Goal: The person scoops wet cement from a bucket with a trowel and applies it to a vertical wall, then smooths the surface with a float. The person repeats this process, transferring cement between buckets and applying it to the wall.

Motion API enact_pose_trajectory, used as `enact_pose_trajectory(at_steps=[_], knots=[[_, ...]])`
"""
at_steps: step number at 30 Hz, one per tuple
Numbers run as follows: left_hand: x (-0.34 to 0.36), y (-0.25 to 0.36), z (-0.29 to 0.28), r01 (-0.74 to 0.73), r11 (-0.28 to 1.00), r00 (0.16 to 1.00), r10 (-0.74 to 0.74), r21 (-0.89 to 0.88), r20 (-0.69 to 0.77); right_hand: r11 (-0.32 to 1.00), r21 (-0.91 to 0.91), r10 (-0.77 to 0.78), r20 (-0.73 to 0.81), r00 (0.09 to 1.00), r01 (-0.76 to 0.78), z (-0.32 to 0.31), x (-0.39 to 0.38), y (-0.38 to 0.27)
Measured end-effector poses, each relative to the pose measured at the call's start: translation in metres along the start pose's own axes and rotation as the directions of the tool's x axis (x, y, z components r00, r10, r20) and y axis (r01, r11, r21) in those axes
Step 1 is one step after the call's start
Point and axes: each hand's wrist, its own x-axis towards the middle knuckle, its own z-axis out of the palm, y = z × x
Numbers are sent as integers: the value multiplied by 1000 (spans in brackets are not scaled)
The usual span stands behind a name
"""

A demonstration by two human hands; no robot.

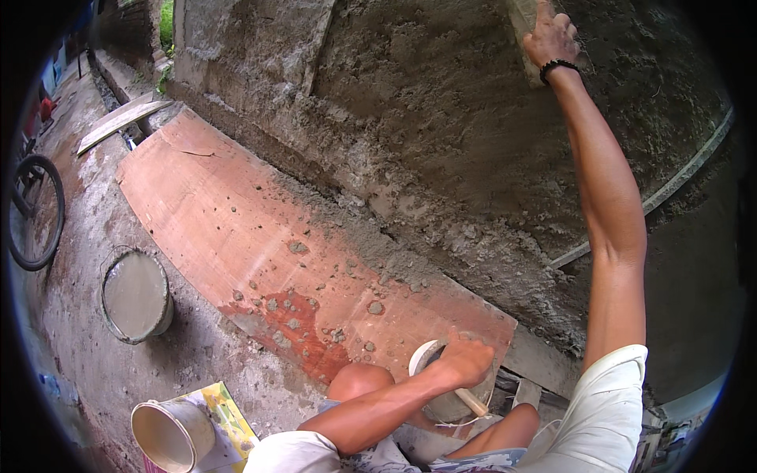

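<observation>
The right hand (552,41) grips a pale strip (523,22) against the far wall (449,118); the left hand (468,360) seems clasped on a wooden-handled scoop (474,403) near the board's (236,236) right end. Levelling the wall looks underway; the next stroke needs even pressure.

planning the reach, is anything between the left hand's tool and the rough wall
Nothing visible blocks the wood-handled tool; only the reddish board, strewn with grey lumps, lies low before the wall.
</observation>
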Motion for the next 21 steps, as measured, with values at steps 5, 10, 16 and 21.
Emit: enact_pose_trajectory(at_steps=[5,10,16,21], knots=[[-1,0,-1,-10,1000,997,9,-9,-71,918,-98,-377,80,923,384,85,-102,-18],[5,4,-2,20,998,993,-27,-61,-118,779,-3,-583,364,726,627,131,-218,-7],[18,-14,-8,32,984,999,-35,-175,-15,951,-36,-308,-64,949,307,1,-43,15],[34,-20,0,8,984,1000,-8,-176,0,991,81,125,-207,970,-111,-73,70,27]])
